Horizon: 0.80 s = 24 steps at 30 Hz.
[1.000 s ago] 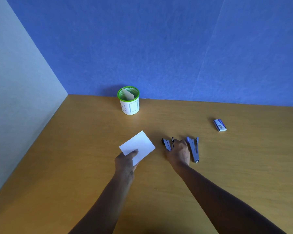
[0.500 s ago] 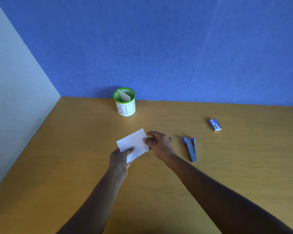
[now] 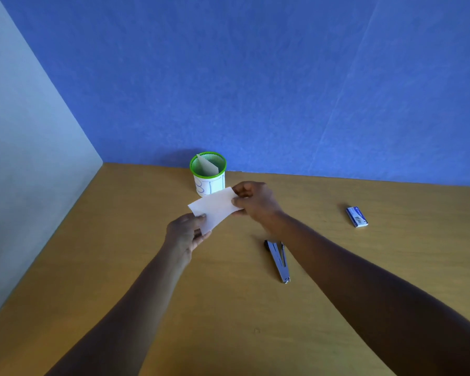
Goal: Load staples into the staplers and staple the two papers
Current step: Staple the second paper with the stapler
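**Paper held up between both hands, stapling step in hand**

The white paper (image 3: 213, 208) is lifted off the desk (image 3: 120, 267), just in front of the green-rimmed cup (image 3: 208, 172). Whether it is one sheet or two laid together cannot be told. The left hand (image 3: 186, 234) pinches its near corner between thumb and fingers; the right hand (image 3: 255, 203) is closed on the far edge, and something may sit inside that grip, but the fingers hide it, so I cannot tell if a stapler is there.

One stapler (image 3: 278, 260) lies on the desk below the right forearm, apart from both hands and seemingly hinged open. The staple box (image 3: 357, 217) rests well off to the right, untouched. A folded slip stands inside the cup.

By my reading, the step is stapling: the paper is being presented edge-first to the right hand. The next move likely calls for squaring the edges, keeping the left pinch firm, and pressing at the corner without letting the sheets slide. The stapler on the desk probably still needs staples from the box.
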Available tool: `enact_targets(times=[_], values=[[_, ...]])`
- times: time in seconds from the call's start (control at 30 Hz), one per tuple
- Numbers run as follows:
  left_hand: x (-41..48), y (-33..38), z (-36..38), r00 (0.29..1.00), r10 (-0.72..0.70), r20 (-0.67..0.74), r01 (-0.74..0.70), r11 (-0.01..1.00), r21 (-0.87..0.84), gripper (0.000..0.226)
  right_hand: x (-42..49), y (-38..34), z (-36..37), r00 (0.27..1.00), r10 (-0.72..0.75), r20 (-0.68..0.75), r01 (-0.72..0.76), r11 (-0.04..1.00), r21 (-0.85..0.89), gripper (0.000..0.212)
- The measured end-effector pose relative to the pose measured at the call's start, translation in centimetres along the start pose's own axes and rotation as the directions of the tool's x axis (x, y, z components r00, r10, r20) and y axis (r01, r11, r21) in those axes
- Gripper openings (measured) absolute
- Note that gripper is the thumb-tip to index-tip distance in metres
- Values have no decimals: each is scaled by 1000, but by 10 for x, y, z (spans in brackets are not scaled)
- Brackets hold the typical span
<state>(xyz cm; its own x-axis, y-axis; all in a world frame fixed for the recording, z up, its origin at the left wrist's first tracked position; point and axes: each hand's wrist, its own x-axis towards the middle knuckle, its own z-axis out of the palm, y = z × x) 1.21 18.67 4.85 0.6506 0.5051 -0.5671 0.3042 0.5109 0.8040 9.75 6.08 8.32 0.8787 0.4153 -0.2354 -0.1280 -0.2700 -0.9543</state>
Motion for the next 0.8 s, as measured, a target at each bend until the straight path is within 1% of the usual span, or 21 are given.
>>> enact_targets(times=[0.07, 0.13, 0.2, 0.23, 0.27, 0.3, 0.33, 0.37, 0.4, 0.43, 0.47, 0.57, 0.6, 0.67, 0.8], values=[[11, 13, 2, 997, 73, -25, -71, 995, 71, 9, 13, -12, -3, 999, -26, -44, 27, 1000, 5, 25], [20, 26, 5, 986, 163, -22, -157, 975, 155, 9, 26, -23, -8, 986, -82, -144, 72, 995, -68, 25], [30, 36, 10, 960, 277, -49, -252, 925, 286, 24, 37, -34, -11, 954, -182, -240, 141, 974, -177, 24], [35, 41, 12, 933, 355, -63, -304, 869, 390, 28, 42, -40, -12, 935, -233, -268, 177, 960, -218, 24], [39, 45, 14, 900, 432, -59, -347, 791, 504, 31, 47, -46, -14, 919, -271, -285, 207, 950, -235, 24], [43, 49, 16, 863, 505, -20, -389, 690, 610, 35, 51, -51, -14, 910, -292, -296, 227, 945, -234, 24], [47, 52, 18, 826, 562, 50, -428, 566, 705, 39, 56, -56, -15, 902, -305, -307, 238, 942, -237, 25], [52, 54, 21, 797, 590, 131, -451, 436, 779, 43, 61, -59, -14, 894, -317, -318, 243, 937, -251, 26], [58, 56, 23, 775, 599, 201, -461, 320, 828, 47, 68, -62, -14, 885, -330, -327, 244, 929, -277, 27], [62, 56, 25, 768, 587, 254, -462, 236, 855, 50, 73, -63, -13, 879, -345, -330, 246, 919, -307, 28], [66, 55, 26, 772, 564, 294, -459, 174, 871, 54, 76, -64, -12, 872, -362, -329, 249, 907, -338, 29], [76, 51, 28, 799, 482, 361, -431, 41, 901, 65, 87, -63, -7, 863, -401, -307, 251, 868, -427, 32], [78, 49, 28, 805, 464, 371, -423, 8, 906, 67, 90, -62, -5, 865, -406, -294, 246, 855, -457, 33], [80, 45, 29, 815, 441, 377, -409, -24, 912, 70, 97, -61, -2, 877, -404, -261, 237, 835, -497, 35], [83, 36, 32, 820, 434, 372, -408, -12, 913, 74, 106, -57, 6, 898, -393, -196, 237, 809, -538, 35]])
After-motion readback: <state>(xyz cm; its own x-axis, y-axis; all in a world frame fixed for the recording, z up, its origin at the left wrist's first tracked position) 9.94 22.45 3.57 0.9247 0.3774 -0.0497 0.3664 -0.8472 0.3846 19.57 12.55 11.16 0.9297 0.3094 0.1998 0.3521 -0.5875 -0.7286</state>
